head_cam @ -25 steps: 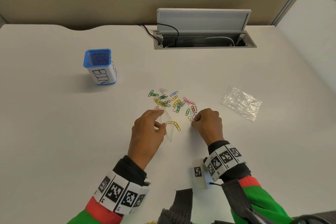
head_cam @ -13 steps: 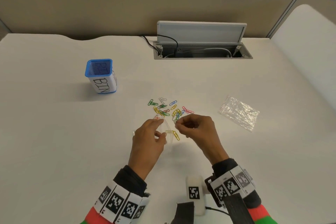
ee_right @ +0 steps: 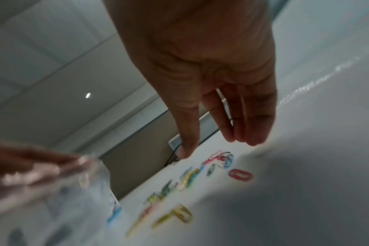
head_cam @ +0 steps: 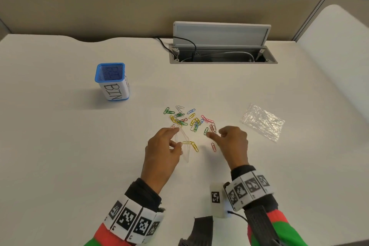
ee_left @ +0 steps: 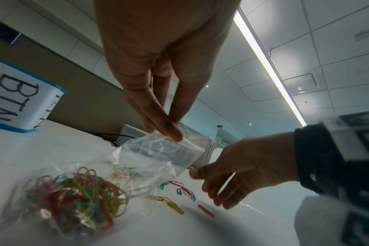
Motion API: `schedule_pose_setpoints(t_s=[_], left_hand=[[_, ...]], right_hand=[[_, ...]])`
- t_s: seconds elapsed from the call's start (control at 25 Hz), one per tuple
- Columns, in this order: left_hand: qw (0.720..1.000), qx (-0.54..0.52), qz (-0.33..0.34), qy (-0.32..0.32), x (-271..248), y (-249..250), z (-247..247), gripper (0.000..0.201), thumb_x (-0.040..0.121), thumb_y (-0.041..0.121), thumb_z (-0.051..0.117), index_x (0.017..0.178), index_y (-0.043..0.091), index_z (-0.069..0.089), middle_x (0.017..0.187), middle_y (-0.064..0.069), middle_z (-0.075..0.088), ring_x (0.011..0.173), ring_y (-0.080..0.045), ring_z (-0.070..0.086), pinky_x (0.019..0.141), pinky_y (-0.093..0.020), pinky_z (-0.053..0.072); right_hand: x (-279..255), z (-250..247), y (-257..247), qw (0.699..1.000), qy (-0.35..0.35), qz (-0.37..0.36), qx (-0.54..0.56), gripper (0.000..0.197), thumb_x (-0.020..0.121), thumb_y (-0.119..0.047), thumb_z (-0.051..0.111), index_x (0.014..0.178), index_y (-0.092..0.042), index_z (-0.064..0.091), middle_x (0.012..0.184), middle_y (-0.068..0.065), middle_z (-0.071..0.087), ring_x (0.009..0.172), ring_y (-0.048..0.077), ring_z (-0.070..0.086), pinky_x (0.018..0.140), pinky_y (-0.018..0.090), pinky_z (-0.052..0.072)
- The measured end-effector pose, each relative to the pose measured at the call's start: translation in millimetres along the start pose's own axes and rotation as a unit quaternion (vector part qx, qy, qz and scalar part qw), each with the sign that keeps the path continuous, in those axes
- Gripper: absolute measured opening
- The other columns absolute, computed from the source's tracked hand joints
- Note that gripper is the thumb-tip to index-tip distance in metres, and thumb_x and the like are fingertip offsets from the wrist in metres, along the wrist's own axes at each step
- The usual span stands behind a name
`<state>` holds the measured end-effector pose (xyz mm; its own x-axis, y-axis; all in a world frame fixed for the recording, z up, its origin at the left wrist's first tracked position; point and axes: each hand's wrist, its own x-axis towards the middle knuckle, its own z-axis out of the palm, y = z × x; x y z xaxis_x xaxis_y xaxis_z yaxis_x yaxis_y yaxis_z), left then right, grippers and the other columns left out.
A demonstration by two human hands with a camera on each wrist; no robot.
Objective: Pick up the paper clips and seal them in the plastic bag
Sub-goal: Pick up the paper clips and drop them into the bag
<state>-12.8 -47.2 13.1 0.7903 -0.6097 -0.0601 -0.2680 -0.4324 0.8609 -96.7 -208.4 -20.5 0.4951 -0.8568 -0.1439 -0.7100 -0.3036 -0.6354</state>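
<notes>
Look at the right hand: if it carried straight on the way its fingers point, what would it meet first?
Probably the green paper clip just ahead of the right hand, at the near edge of the loose pile; height above the table is unclear.

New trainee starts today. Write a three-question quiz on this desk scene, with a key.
1. True or false: the left hand pinches the clear plastic zip bag.
2. Which word is written on the blue mesh cup's white label?
3. The right hand is: A) gripping the crinkled clear plastic sheet; B) open above the loose coloured paper clips; C) resting in the open desk cable tray.

Key: 1 true; 2 BIN; 3 B.
</notes>
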Motion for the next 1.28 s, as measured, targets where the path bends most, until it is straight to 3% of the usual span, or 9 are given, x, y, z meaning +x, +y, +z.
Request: schedule_pose_setpoints(t_s=[0.08,0.16,0.28,0.44,0.56,0.84,0.96,1.12,1.28], left_hand=[[1.000,-0.001,-0.004,-0.001,0,0,-1,0.036,0.082,0.010,0.060,0.118,0.011,0.056,0.119,-0.007,0.060,0.075,-0.019,0.068,0.082,-0.042,0.057],[1.000,-0.002,-0.006,-0.001,0,0,-2,0.037,0.082,0.009,0.060,0.119,0.010,0.056,0.120,-0.007,0.060,0.077,-0.020,0.068,0.079,-0.043,0.058],[1.000,-0.013,-0.012,-0.001,-1,-1,-4,0.037,0.082,0.007,0.060,0.119,0.009,0.056,0.119,-0.011,0.060,0.080,-0.024,0.068,0.073,-0.040,0.059],[1.000,-0.013,-0.020,0.007,0,-1,-7,0.038,0.082,0.007,0.059,0.120,0.009,0.055,0.120,-0.012,0.060,0.085,-0.026,0.067,0.078,-0.041,0.058],[1.000,-0.011,-0.022,0.007,0,-1,-7,0.038,0.082,0.008,0.060,0.120,0.009,0.055,0.123,-0.009,0.059,0.088,-0.027,0.066,0.081,-0.041,0.058],[1.000,-0.009,-0.021,0.004,-1,-1,-6,0.038,0.082,0.008,0.059,0.120,0.009,0.054,0.123,-0.010,0.059,0.087,-0.025,0.067,0.080,-0.042,0.058],[1.000,-0.011,-0.024,0.002,-2,-1,-7,0.039,0.082,0.008,0.059,0.121,0.009,0.054,0.124,-0.010,0.059,0.088,-0.026,0.067,0.079,-0.044,0.058],[1.000,-0.009,-0.025,0.003,-3,0,-8,0.039,0.082,0.008,0.059,0.121,0.009,0.054,0.125,-0.010,0.058,0.088,-0.026,0.067,0.081,-0.043,0.058],[0.999,-0.017,-0.032,0.001,-4,1,-8,0.040,0.082,0.008,0.060,0.121,0.010,0.054,0.125,-0.010,0.058,0.091,-0.029,0.066,0.079,-0.044,0.058]], right_hand=[[2,13,5,0.995,-0.027,0.018,-0.097,0.057,0.063,-0.058,0.075,0.073,-0.004,0.059,0.081,0.009,0.062,0.072,0.024,0.051,0.051,0.026,0.028],[-2,22,1,0.991,-0.037,0.004,-0.132,0.058,0.062,-0.059,0.075,0.074,-0.006,0.054,0.081,0.008,0.053,0.072,0.024,0.047,0.051,0.026,0.026],[-5,32,-7,0.988,-0.056,-0.029,-0.143,0.044,0.073,-0.040,0.075,0.089,-0.001,0.061,0.091,0.010,0.059,0.084,0.028,0.056,0.065,0.030,0.036],[-4,40,-9,0.987,-0.060,-0.066,-0.131,0.012,0.083,-0.011,0.060,0.088,-0.004,0.069,0.095,0.014,0.069,0.084,0.031,0.063,0.069,0.030,0.044],[-5,37,-8,0.989,-0.075,-0.063,-0.110,0.011,0.078,-0.005,0.060,0.084,-0.006,0.069,0.094,0.013,0.069,0.082,0.032,0.063,0.065,0.026,0.038],[-9,28,-7,0.988,-0.101,-0.045,-0.105,0.022,0.070,-0.010,0.067,0.089,-0.013,0.058,0.092,0.007,0.067,0.080,0.027,0.059,0.067,0.028,0.041],[-6,29,-2,0.992,-0.109,-0.025,-0.050,0.025,0.066,-0.008,0.069,0.086,-0.016,0.056,0.088,0.006,0.066,0.081,0.029,0.062,0.068,0.031,0.046],[-8,19,-7,0.988,-0.123,-0.012,0.090,0.020,0.065,0.003,0.070,0.077,-0.011,0.061,0.072,0.006,0.062,0.064,0.023,0.059,0.069,0.037,0.055],[-14,-1,-27,0.972,-0.110,-0.041,0.206,0.016,0.067,0.007,0.068,0.077,-0.005,0.065,0.069,0.010,0.065,0.060,0.019,0.060,0.067,0.029,0.056]])
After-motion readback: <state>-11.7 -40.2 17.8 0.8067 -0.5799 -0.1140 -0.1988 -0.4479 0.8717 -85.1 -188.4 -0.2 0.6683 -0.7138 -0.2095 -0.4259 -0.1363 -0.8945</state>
